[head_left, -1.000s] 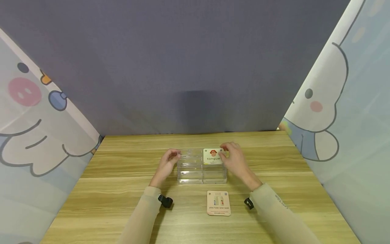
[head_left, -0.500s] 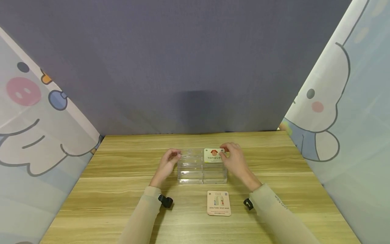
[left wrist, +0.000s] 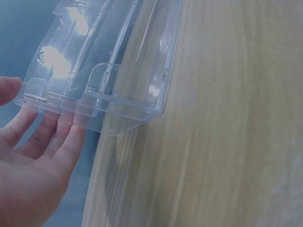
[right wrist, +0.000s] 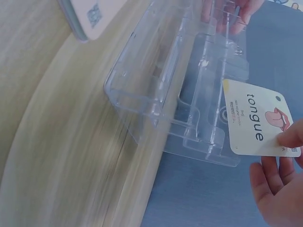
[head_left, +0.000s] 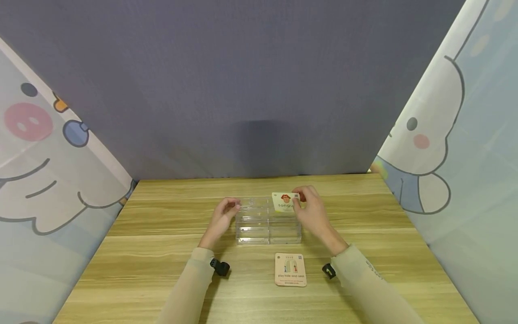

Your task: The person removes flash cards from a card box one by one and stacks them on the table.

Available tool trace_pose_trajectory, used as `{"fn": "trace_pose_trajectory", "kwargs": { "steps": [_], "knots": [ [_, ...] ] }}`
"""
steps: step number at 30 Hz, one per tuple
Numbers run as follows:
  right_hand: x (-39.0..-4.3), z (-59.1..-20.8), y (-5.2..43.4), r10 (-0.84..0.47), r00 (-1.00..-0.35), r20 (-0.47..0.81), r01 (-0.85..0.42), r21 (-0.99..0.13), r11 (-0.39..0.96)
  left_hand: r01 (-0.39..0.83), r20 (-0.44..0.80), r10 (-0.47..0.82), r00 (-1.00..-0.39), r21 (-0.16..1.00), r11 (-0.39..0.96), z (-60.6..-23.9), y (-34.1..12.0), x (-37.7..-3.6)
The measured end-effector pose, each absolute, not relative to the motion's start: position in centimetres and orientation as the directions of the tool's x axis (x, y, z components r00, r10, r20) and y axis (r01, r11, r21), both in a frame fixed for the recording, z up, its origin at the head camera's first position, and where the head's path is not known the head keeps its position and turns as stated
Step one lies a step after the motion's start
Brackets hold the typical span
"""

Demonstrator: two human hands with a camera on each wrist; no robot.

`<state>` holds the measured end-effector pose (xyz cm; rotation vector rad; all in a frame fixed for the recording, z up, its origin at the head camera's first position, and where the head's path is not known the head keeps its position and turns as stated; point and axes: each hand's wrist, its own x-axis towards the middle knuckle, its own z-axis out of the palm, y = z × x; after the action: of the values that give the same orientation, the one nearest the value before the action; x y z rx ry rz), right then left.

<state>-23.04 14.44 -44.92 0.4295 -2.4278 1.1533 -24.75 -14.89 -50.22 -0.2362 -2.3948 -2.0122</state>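
A clear plastic tiered rack (head_left: 252, 231) stands on the table, split into left and right columns. My left hand (head_left: 221, 217) holds the rack's top left corner, thumb and fingers at its edge; in the left wrist view the fingers (left wrist: 47, 137) touch its side. With thumb and fingers, my right hand (head_left: 310, 211) pinches a white flashcard (head_left: 282, 202) by its right edge. It shows a red mouth and the word "tongue". The card is tilted above the top right compartment, and in the right wrist view its printed face (right wrist: 251, 116) is toward the camera.
A pale flashcard (head_left: 290, 270) reading "play hide-and-seek" lies on the wooden table (head_left: 170, 252) in front of the rack, seemingly atop a small stack. A grey curtain (head_left: 259, 90) rises behind the table, with cartoon-printed cloths at both sides.
The tongue card has risen slightly from the rack's top right compartment and tilted, with my right hand shifting up a little. My left hand and the rack have stayed in place.
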Motion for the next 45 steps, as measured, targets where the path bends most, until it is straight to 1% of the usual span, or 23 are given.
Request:
{"fn": "trace_pose_trajectory", "kwargs": {
  "steps": [4, 10, 14, 18, 22, 40, 45],
  "knots": [
    [-22.9, -44.6, 14.4, -0.089, -0.863, 0.497, -0.449, -0.675, 0.586, 0.130, 0.112, 0.112, -0.987, 0.978, 0.166, -50.3, -14.9, -24.7],
    [-22.8, -44.3, 14.6, -0.095, -0.886, 0.454, -0.424, -0.709, 0.564, 0.106, 0.087, 0.114, -0.990, 0.980, 0.166, -50.0, -14.8, -24.6],
    [-22.7, -44.1, 14.8, -0.110, -0.903, 0.415, -0.399, -0.714, 0.575, 0.109, 0.088, 0.125, -0.988, 0.978, 0.175, -48.5, -14.7, -23.9],
    [-22.6, -44.0, 15.0, -0.141, -0.902, 0.407, -0.408, -0.703, 0.582, 0.114, 0.089, 0.137, -0.987, 0.977, 0.183, -46.8, -14.5, -23.0],
    [-22.4, -43.9, 15.2, -0.155, -0.899, 0.409, -0.420, -0.708, 0.567, 0.103, 0.080, 0.136, -0.987, 0.979, 0.174, -46.5, -14.5, -22.7],
    [-21.3, -42.6, 16.0, -0.132, -0.932, 0.338, -0.360, -0.822, 0.441, 0.090, 0.068, 0.132, -0.989, 0.982, 0.168, -46.6, -14.5, -22.9],
    [-21.0, -42.3, 16.2, -0.142, -0.934, 0.328, -0.357, -0.849, 0.390, 0.115, 0.098, 0.112, -0.989, 0.981, 0.154, -49.2, -14.6, -24.2]
  ]
}}
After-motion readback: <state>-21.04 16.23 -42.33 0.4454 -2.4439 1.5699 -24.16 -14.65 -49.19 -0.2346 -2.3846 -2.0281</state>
